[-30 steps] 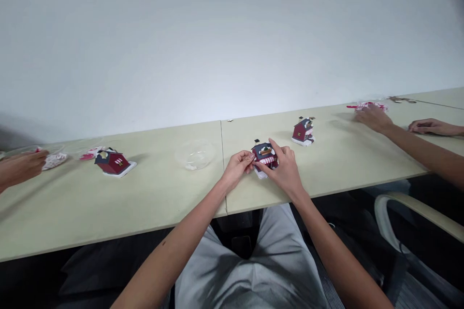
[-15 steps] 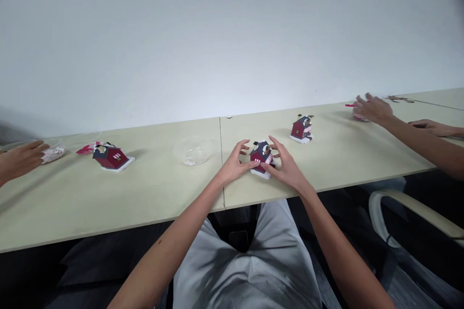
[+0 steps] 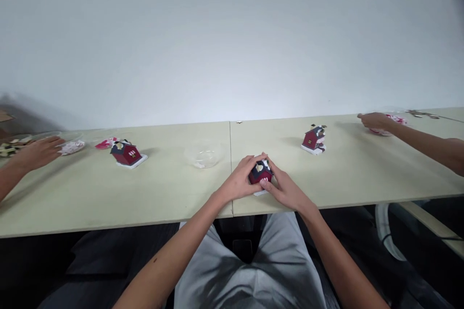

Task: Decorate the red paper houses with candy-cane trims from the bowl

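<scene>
A small red paper house model (image 3: 260, 174) with a dark navy roof and a white base sits on the pale table near its front edge. My left hand (image 3: 239, 182) grips it from the left, fingers over the roof. My right hand (image 3: 285, 191) presses against its right side, fingers curled over the top. Together my hands hide most of the walls and the base. The roof shows a few cream and white pieces.
Similar house models stand to the right (image 3: 313, 140) and left (image 3: 127, 153). A clear plastic bowl (image 3: 203, 156) lies just left of my hands. Co-workers' hands (image 3: 377, 120) (image 3: 39, 152) rest on pieces at both table ends. The table edge runs close before me, above my grey-clad lap.
My hands have closed in from spread fingers to a grip around the house. The house now shows its roof and red wall toward me. The right co-worker's hand has dropped onto the pieces.
</scene>
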{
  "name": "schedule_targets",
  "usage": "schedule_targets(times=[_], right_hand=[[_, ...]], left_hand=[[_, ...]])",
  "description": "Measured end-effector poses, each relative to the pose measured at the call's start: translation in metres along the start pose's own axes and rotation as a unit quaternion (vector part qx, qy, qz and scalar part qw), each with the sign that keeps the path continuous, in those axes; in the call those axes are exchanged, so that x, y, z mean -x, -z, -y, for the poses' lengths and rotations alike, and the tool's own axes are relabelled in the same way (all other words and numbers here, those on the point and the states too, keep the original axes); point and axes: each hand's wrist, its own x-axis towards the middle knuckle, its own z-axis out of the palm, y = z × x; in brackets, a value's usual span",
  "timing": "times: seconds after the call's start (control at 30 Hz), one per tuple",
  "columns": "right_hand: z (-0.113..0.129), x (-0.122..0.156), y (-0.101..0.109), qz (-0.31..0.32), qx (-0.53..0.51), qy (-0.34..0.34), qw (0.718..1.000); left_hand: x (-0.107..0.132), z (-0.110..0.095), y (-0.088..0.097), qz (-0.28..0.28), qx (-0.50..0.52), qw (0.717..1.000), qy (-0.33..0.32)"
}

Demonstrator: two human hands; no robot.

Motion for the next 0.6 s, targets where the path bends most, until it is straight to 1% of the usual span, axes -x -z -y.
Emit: schedule_targets(times=[0.1, 0.17, 0.23, 0.27, 0.3, 0.37, 0.4, 0.47, 0.53, 0.6], right_hand=[[0.012, -0.001, -0.010, 0.027, 0.045, 0.022, 0.998], [0.019, 0.000, -0.010, 0.047, 0.076, 0.034, 0.995], [0.020, 0.003, -0.002, 0.041, 0.104, 0.031, 0.993], [0.017, 0.006, 0.005, 0.021, 0.117, 0.023, 0.993], [0.011, 0.008, 0.016, -0.009, 0.128, 0.011, 0.992], [-0.008, 0.014, 0.043, -0.092, 0.151, -0.018, 0.984], [-0.021, 0.017, 0.058, -0.129, 0.167, -0.033, 0.977], [-0.049, 0.023, 0.089, -0.177, 0.206, -0.066, 0.960], [-0.077, 0.025, 0.118, -0.210, 0.244, -0.111, 0.940], [-0.099, 0.023, 0.140, -0.218, 0.263, -0.166, 0.925]], left_hand=[[0.010, -0.008, 0.008, 0.001, -0.032, 0.999, 0.024], [0.023, -0.018, 0.017, -0.007, -0.050, 0.998, 0.037], [0.041, -0.027, 0.034, -0.031, -0.088, 0.994, 0.057], [0.052, -0.031, 0.047, -0.051, -0.114, 0.990, 0.069], [0.066, -0.034, 0.063, -0.078, -0.143, 0.983, 0.082], [0.096, -0.034, 0.104, -0.140, -0.198, 0.963, 0.114], [0.112, -0.031, 0.129, -0.178, -0.228, 0.948, 0.133], [0.145, -0.020, 0.182, -0.223, -0.291, 0.911, 0.192], [0.175, -0.004, 0.234, -0.242, -0.369, 0.861, 0.253], [0.195, 0.015, 0.277, -0.227, -0.433, 0.822, 0.290]])
